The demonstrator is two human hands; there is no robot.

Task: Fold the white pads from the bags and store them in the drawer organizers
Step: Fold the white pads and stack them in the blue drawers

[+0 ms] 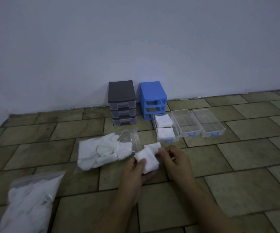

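Hands over tiled floor: left hand grips a folded white pad, thumb on top; right hand pinches a second pad just beyond it. Left — open clear bag of pads; nearer left, another bag. Far right — three clear drawers, the leftmost drawer holding two folded pads. Brown organizer and blue organizer stand against the wall.

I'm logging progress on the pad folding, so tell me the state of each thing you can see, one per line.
Left hand: grips the white pad.
Right hand: pinches the pad's far end.
White pad: partly folded, held above the floor.
Near bag: still full.
Opened bag: lying flat, pads spilling out.
Left drawer: pulled out, two folded pads inside.
Middle drawer: out, holds nothing.
Right drawer: out, holds nothing.
Blue organizer: drawers removed.
Brown organizer: drawers shut.
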